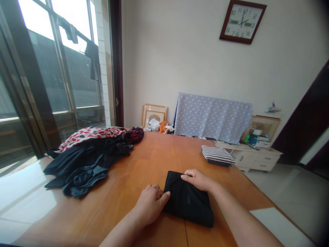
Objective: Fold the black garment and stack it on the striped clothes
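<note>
A folded black garment (pixel 189 202) lies flat on the wooden table (pixel 154 161) in front of me. My left hand (pixel 150 203) rests at its left edge, fingers curled and pinching the cloth. My right hand (pixel 196 179) lies on the garment's far edge, fingers bent down onto the fabric. Both forearms reach in from the bottom of the head view.
A heap of dark clothes (pixel 84 161) with a red-and-white spotted piece (pixel 89 134) sits at the table's left. A folded striped garment (pixel 217 155) lies at the far right. Behind stand a dotted-cloth-covered object (pixel 213 116), picture frames (pixel 153 116) and a low white cabinet (pixel 254 158).
</note>
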`<move>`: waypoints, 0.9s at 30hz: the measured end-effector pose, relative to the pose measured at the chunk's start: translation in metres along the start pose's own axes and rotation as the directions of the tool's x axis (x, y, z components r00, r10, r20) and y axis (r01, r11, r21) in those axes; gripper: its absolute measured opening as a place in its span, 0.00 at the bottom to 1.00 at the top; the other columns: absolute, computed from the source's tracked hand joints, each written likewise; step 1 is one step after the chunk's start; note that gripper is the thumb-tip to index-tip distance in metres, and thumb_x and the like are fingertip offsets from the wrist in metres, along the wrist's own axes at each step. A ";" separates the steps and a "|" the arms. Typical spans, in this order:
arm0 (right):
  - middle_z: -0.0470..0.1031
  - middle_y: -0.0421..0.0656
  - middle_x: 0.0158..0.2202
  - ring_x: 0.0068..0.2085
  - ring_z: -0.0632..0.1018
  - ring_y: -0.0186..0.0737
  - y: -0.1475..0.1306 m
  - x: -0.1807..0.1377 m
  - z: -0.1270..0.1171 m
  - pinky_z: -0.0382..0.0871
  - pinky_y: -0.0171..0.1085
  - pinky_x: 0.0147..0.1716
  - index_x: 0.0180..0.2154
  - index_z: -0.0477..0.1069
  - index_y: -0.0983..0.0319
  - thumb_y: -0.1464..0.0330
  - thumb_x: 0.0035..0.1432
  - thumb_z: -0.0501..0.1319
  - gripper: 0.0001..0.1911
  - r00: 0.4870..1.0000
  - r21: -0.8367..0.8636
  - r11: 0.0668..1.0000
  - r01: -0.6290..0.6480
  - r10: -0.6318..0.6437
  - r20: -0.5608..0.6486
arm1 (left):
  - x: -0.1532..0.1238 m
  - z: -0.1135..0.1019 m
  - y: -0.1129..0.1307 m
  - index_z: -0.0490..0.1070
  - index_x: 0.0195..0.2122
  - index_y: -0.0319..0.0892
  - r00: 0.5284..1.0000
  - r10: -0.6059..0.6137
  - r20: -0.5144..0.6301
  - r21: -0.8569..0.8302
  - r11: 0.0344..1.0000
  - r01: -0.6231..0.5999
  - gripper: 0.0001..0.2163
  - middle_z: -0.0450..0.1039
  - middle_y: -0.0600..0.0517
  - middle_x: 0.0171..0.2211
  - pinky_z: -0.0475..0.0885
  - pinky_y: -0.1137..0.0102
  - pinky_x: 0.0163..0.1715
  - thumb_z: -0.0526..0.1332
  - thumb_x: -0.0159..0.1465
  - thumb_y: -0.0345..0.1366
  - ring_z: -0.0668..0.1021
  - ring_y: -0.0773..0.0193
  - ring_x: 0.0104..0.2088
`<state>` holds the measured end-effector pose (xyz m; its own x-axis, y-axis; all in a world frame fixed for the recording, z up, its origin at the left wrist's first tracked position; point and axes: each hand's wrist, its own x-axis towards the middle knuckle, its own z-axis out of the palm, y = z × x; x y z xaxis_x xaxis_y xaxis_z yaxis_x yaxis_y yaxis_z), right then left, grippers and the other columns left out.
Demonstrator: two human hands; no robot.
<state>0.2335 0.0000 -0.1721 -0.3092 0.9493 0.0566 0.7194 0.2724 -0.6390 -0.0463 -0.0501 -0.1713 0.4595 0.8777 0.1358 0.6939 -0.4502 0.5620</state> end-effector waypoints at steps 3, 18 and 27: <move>0.70 0.37 0.26 0.30 0.69 0.36 -0.002 0.000 -0.001 0.61 0.33 0.32 0.27 0.70 0.61 0.48 0.62 0.54 0.25 0.992 -0.010 0.999 0.035 -0.036 -0.121 | 0.004 0.003 -0.002 0.70 0.22 0.43 1.000 -0.020 -0.007 0.019 1.000 0.021 0.25 0.72 0.48 0.32 0.65 0.68 0.37 0.47 0.68 0.52 0.73 0.59 0.35; 0.77 0.38 0.29 0.30 0.73 0.36 0.012 0.013 0.012 0.59 0.32 0.31 0.31 0.76 0.58 0.48 0.60 0.57 0.21 0.975 -0.101 0.992 -0.074 0.051 -0.218 | 0.018 0.008 -0.003 0.70 0.22 0.44 0.997 -0.078 0.012 0.135 0.988 0.076 0.24 0.75 0.48 0.29 0.62 0.70 0.32 0.49 0.67 0.52 0.75 0.60 0.32; 0.78 0.39 0.30 0.31 0.73 0.37 0.007 0.007 0.015 0.57 0.32 0.30 0.34 0.76 0.57 0.48 0.59 0.58 0.21 0.966 -0.113 0.981 -0.156 0.127 -0.226 | 0.031 0.006 -0.009 0.67 0.22 0.44 0.986 -0.148 0.073 0.055 0.988 0.145 0.26 0.70 0.52 0.23 0.56 0.70 0.24 0.49 0.65 0.58 0.72 0.62 0.26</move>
<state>0.2268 0.0067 -0.1881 -0.0665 0.9870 0.1465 0.8243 0.1371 -0.5493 -0.0346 -0.0199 -0.1768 0.3907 0.9205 -0.0089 0.7823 -0.3269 0.5303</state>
